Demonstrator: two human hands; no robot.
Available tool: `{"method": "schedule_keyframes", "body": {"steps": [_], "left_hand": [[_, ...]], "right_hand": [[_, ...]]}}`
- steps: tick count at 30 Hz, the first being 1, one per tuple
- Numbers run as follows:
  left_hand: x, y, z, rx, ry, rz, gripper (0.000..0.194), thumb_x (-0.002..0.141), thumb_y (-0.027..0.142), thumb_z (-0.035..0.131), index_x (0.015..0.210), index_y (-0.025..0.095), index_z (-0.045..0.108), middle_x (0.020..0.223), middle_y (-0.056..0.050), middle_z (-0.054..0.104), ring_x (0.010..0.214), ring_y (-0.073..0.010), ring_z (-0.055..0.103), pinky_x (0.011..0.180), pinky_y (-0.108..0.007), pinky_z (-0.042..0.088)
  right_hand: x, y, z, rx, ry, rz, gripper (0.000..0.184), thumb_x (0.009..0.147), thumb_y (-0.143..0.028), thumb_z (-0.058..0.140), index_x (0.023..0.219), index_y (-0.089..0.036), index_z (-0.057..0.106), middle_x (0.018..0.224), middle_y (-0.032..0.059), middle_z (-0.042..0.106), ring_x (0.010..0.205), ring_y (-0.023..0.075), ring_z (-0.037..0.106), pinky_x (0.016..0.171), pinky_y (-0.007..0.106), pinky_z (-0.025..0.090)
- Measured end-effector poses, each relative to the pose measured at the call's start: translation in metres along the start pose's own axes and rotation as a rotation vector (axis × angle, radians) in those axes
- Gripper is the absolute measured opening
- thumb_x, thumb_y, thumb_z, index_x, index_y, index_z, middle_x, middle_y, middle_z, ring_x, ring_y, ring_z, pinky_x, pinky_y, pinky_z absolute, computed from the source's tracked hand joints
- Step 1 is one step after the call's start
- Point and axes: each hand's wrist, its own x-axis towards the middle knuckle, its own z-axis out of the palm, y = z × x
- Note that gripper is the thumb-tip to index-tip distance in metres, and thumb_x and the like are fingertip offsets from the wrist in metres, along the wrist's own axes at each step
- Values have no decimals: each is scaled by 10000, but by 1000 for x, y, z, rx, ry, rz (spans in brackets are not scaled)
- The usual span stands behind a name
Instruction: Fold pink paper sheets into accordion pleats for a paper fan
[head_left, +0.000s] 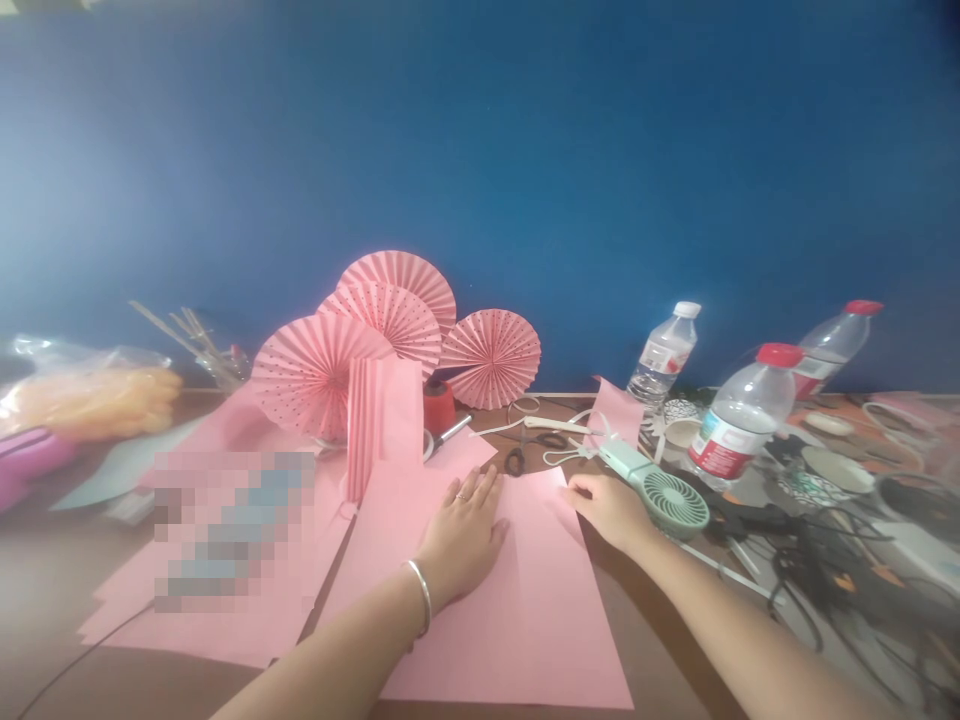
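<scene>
A sheet of pink paper (517,640) lies before me on the brown table. My left hand (463,525) rests flat on its upper part, fingers stretched out; a bracelet circles the wrist. At the sheet's far right corner my right hand (609,508) is closed, thumb and finger pinching the paper, which lifts slightly there. Just beyond the sheet are a pair of dark-handled scissors (515,461) and a pleated strip of pink paper (363,420) standing upright. Round pleated paper fans (491,358) lean against the blue wall behind.
More pink sheets (225,635) lie to the left, partly under a pixelated patch. On the right stand a green handheld fan (673,500), a red-capped bottle (739,425), a white-capped bottle (664,355) and tangled black cables (795,570). A plastic bag (90,395) sits far left.
</scene>
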Motion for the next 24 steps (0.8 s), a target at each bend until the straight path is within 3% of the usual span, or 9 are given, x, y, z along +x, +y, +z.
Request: {"method": "schedule_keyframes", "body": {"steps": [4, 24], "left_hand": [[1, -1, 2, 8, 9, 3, 542, 877, 343, 260, 1382, 182, 146, 1453, -42, 132, 1327, -224, 84, 1062, -444, 155], [0, -1, 4, 21, 16, 3, 540, 877, 354, 253, 1379, 176, 162, 1450, -45, 148, 1325, -229, 93, 1061, -450, 156]], "right_hand": [[0, 0, -2, 8, -35, -9, 361, 753, -502, 469, 556, -200, 481, 548, -52, 529, 524, 102, 467, 487, 211, 232], [-2, 2, -6, 82, -89, -27, 318, 751, -432, 485, 543, -192, 494, 555, -42, 527, 540, 107, 465, 508, 215, 248]]}}
